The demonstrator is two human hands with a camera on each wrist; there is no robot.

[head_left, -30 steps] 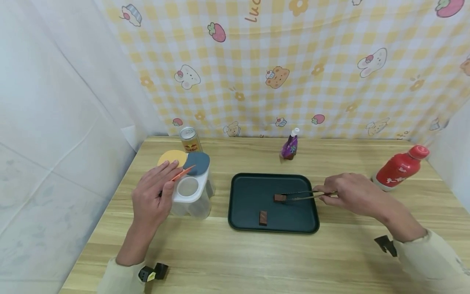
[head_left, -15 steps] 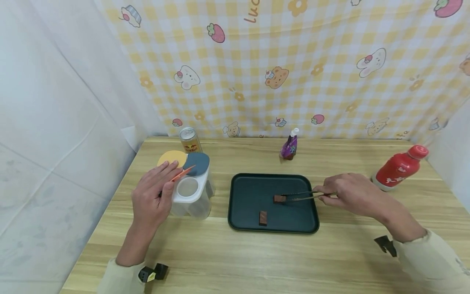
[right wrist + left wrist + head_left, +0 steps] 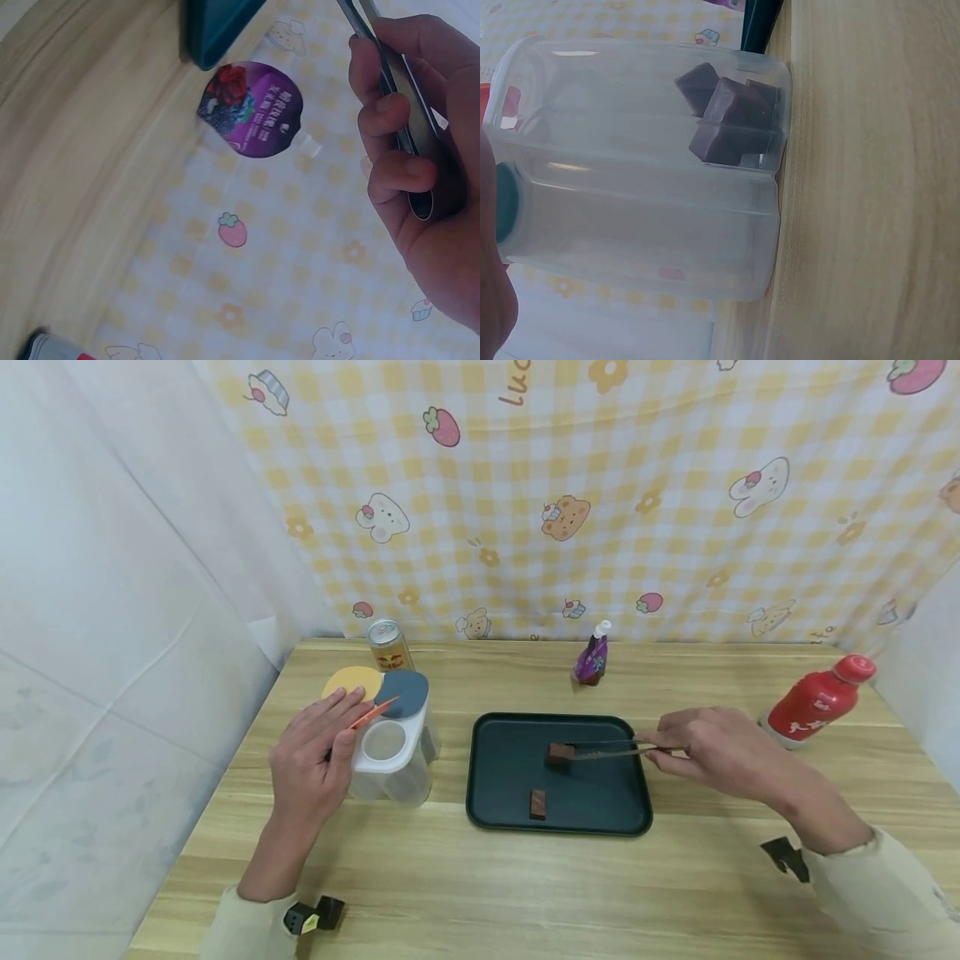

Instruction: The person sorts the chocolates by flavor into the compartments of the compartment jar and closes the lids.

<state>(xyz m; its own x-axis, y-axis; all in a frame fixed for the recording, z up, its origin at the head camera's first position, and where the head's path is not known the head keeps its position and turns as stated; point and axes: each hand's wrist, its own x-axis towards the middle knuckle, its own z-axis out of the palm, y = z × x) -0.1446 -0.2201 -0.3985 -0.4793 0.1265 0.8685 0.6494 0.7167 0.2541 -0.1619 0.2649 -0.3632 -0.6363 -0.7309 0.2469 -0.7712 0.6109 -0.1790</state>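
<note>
My left hand [image 3: 311, 760] rests on top of a clear storage container [image 3: 407, 783], its fingers stretched over the yellow lid [image 3: 352, 681]. An orange lid [image 3: 373, 713] stands raised between thumb and fingers. Beside it a blue lid [image 3: 405, 693] is down, and one round opening is uncovered. Several brown chocolate pieces [image 3: 731, 112] lie inside the container in the left wrist view. My right hand [image 3: 708, 752] grips metal tongs [image 3: 412, 124]. Their tips hold a chocolate piece [image 3: 559, 753] just over the dark green tray [image 3: 495, 739]. Another chocolate piece [image 3: 537, 804] lies on the tray.
Behind the container stands a drink can [image 3: 390, 646]. A purple pouch [image 3: 591, 660] with a white cap is behind the tray. To the right of my right hand is a red bottle [image 3: 816, 702]. A checked curtain [image 3: 480, 527] hangs along the table's back edge.
My right hand has risen slightly. The chocolate piece in the tongs has moved a little left and up from the tray. My left hand and the container have stayed put.
</note>
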